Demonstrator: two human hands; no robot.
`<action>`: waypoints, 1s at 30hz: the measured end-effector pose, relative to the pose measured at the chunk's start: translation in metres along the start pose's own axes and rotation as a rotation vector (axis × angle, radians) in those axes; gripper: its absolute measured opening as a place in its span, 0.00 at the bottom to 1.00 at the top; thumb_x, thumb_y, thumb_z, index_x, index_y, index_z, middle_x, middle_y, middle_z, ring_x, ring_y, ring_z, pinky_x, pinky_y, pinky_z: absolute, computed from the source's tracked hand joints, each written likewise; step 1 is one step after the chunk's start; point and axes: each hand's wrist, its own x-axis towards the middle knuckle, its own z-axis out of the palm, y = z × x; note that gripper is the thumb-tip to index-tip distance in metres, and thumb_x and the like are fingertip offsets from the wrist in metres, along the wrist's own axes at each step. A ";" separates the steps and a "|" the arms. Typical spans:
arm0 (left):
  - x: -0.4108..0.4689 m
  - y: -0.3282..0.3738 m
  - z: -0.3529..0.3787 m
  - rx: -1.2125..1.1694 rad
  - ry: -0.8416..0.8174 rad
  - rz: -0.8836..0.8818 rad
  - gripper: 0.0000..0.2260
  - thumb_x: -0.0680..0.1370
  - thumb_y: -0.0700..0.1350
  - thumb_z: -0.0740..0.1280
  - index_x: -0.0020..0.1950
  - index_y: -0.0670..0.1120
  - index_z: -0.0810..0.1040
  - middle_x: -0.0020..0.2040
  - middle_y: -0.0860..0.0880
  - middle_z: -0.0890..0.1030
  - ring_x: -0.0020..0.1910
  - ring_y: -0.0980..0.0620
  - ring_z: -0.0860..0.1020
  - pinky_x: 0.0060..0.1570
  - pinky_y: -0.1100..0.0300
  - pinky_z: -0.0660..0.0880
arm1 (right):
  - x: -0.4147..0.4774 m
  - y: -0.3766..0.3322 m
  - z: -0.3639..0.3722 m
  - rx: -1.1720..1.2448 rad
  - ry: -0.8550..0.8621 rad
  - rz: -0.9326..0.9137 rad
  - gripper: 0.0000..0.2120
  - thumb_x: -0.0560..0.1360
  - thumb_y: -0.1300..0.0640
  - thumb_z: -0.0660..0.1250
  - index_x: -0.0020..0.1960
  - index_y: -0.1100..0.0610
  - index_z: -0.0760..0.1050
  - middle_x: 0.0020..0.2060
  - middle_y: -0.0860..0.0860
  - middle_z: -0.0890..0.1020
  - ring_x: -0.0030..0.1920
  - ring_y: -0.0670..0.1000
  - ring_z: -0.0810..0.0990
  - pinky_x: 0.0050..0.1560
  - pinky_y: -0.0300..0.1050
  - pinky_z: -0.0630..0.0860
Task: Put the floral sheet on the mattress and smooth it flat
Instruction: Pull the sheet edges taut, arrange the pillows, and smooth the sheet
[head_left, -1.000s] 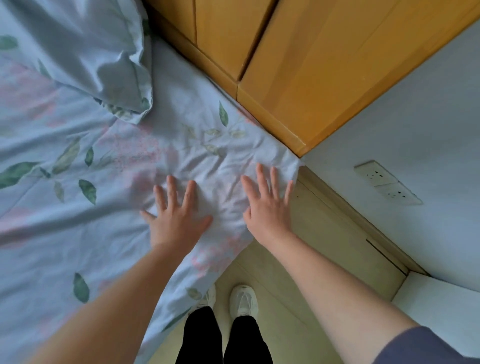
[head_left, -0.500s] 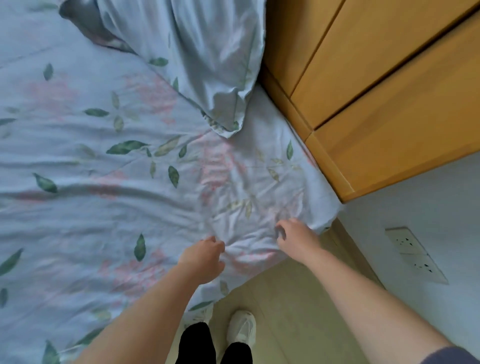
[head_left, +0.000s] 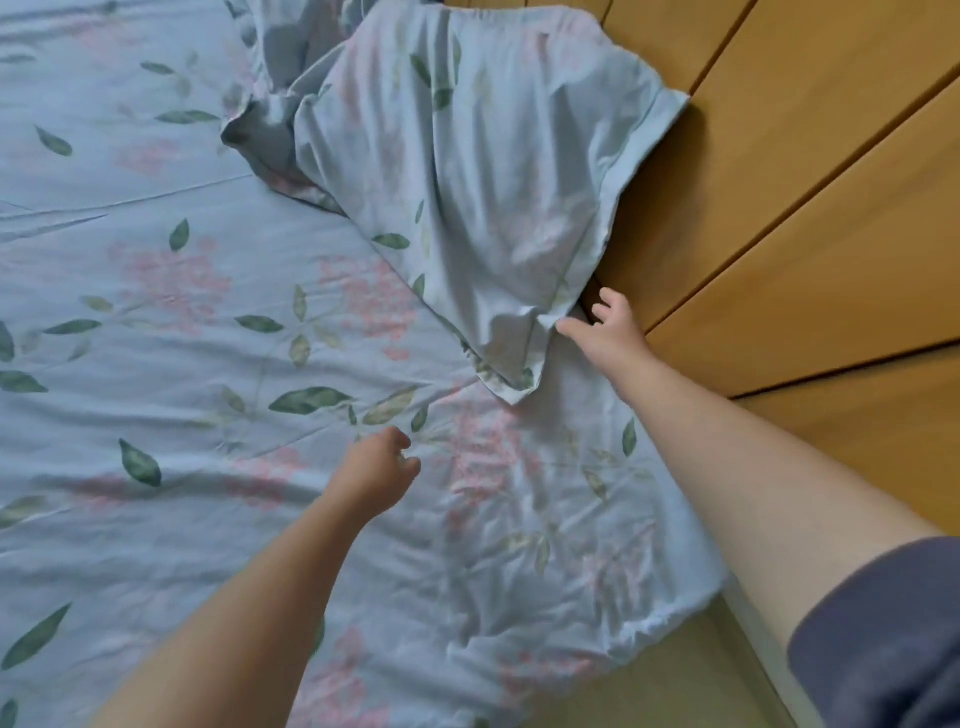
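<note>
Two hands over the floral sheet (head_left: 208, 364)
Right hand (head_left: 608, 338) beside the rumpled cloth (head_left: 467, 182), fingers spread wide — left hand (head_left: 374, 473) curled, grip unclear.

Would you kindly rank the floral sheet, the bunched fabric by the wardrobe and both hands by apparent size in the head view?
1. floral sheet
2. bunched fabric
3. left hand and right hand: alike in size, so unranked.

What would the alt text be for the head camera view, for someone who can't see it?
A person's right hand, fingers spread, reaches for bunched floral fabric lying on a floral sheet beside wooden cabinets. The left hand, fingers curled, is over the sheet.
</note>
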 end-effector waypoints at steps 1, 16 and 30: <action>0.011 0.002 -0.004 -0.033 0.001 -0.003 0.17 0.78 0.46 0.63 0.66 0.44 0.72 0.64 0.46 0.76 0.56 0.48 0.75 0.57 0.57 0.70 | 0.015 -0.016 0.001 0.031 0.036 0.000 0.42 0.72 0.52 0.72 0.77 0.55 0.51 0.75 0.53 0.61 0.72 0.52 0.64 0.65 0.45 0.67; 0.095 0.017 -0.042 -0.243 -0.010 -0.051 0.15 0.79 0.47 0.61 0.65 0.44 0.72 0.60 0.45 0.77 0.53 0.46 0.76 0.51 0.55 0.73 | 0.073 -0.123 0.023 0.122 0.138 0.279 0.11 0.79 0.65 0.51 0.40 0.57 0.67 0.28 0.51 0.68 0.26 0.47 0.64 0.26 0.34 0.62; 0.033 0.082 -0.052 -0.734 -0.139 -0.460 0.26 0.80 0.59 0.50 0.68 0.41 0.67 0.61 0.41 0.74 0.57 0.41 0.74 0.53 0.47 0.73 | -0.065 -0.153 -0.117 -0.252 -0.571 0.685 0.14 0.79 0.57 0.51 0.36 0.54 0.67 0.20 0.44 0.65 0.20 0.45 0.67 0.41 0.41 0.73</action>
